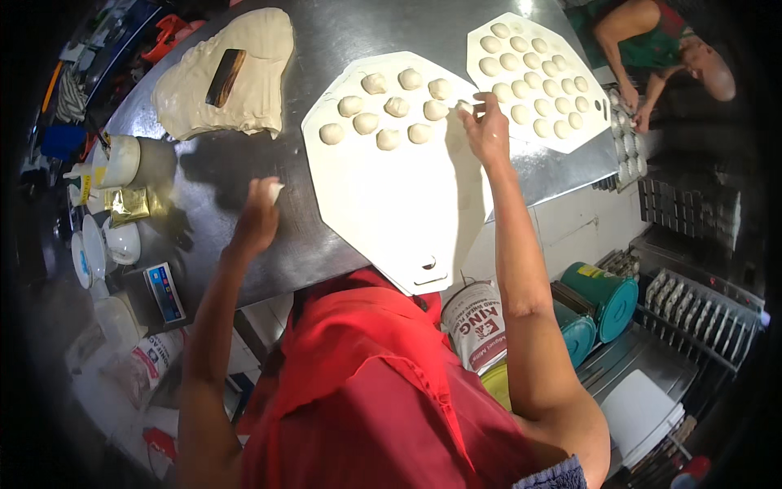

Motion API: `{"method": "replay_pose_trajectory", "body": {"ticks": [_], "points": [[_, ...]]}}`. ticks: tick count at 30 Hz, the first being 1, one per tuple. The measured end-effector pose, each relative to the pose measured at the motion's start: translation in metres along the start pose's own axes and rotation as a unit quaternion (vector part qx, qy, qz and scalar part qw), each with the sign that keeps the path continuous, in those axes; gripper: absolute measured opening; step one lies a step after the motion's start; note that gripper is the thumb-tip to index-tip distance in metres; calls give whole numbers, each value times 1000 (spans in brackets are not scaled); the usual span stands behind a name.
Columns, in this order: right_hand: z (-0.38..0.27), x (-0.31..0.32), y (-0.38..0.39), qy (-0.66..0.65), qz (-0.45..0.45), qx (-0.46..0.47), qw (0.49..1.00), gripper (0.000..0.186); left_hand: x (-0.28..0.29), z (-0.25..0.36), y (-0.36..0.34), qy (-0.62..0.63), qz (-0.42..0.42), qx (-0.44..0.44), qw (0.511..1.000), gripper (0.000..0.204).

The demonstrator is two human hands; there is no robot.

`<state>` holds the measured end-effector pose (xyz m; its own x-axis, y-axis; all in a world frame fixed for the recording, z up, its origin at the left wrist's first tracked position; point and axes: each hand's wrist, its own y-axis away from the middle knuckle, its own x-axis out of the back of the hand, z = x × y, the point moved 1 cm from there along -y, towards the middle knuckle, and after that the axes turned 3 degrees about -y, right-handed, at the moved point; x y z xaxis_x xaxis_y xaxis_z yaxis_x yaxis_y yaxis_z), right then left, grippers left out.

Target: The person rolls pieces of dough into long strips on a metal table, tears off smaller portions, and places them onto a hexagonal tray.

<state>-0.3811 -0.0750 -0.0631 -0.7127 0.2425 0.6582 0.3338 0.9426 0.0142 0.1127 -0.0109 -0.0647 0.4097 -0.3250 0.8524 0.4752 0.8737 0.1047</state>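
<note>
My right hand [489, 134] is at the right edge of a white octagonal board [383, 204], its fingers closed on a small dough ball [464, 107]. Several pale dough balls [397, 107] sit in rows on the far part of that board. Over the steel table, left of the board, my left hand [259, 216] is closed around a piece of dough [275, 191], of which only a bit shows. A large slab of dough [252, 57] lies at the far left, with a dark, wood-toned scraper [225, 78] resting on it.
A second white board [529, 49] with several rows of dough balls is at the far right, near a co-worker [652, 41] handling metal moulds [627, 147]. A digital scale [164, 292], bowls [122, 242] and a gold packet [129, 205] stand left. Green-lidded tubs [603, 301] stand below right.
</note>
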Motion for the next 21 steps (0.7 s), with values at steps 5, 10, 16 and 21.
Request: {"method": "replay_pose_trajectory", "body": {"ticks": [5, 10, 16, 21], "points": [[23, -6, -8, 76, 53, 79, 993, 43, -29, -7, 91, 31, -18, 204, 978, 59], [14, 7, 64, -51, -3, -24, 998, 45, -44, -4, 63, -203, 19, 147, 968, 78], [-14, -5, 158, -103, -79, -82, 988, 29, -13, -103, -43, -196, 195, 238, 931, 85], [-91, -36, 205, -73, -123, -44, 989, 23, -35, -86, -22, -224, 160, 218, 936, 89]]}}
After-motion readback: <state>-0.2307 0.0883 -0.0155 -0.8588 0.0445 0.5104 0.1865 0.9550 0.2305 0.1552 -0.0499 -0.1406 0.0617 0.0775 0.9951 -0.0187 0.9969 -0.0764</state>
